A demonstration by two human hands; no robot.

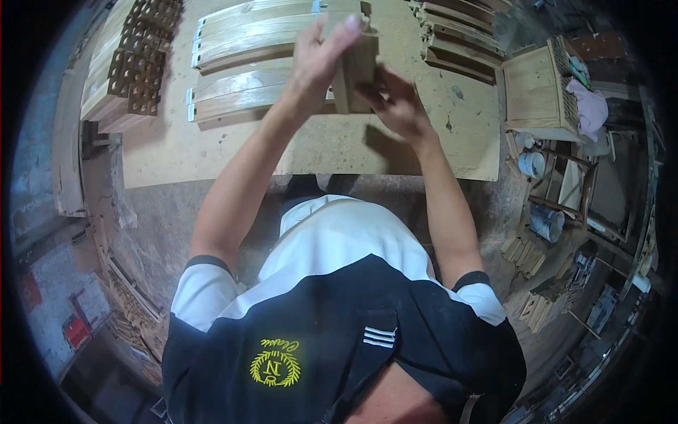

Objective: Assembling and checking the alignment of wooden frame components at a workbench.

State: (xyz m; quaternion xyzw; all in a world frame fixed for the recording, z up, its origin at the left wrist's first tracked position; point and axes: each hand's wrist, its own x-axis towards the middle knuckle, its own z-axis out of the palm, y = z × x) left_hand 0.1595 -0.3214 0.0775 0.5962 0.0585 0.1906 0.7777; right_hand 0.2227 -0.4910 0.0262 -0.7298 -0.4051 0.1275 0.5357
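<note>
Above the worktable [311, 150], a short wooden piece [359, 71] is held up between my two hands. My left hand [318, 63] is closed on its upper left side, the thumb lying near its top end. Curled fingers of my right hand [397, 106] grip its lower right side. Part of the piece is hidden by the hands. Just behind and to the left, flat wooden boards [244, 88] lie in rows on the table, pale blue-white at their left ends.
A tall stack of timber with holed ends [134, 92] stands at the far left of the table. More wooden pieces [459, 42] lie at the far right. Beyond the right edge are a wooden cabinet [531, 88], a pink cloth [587, 107] and a bucket [546, 222].
</note>
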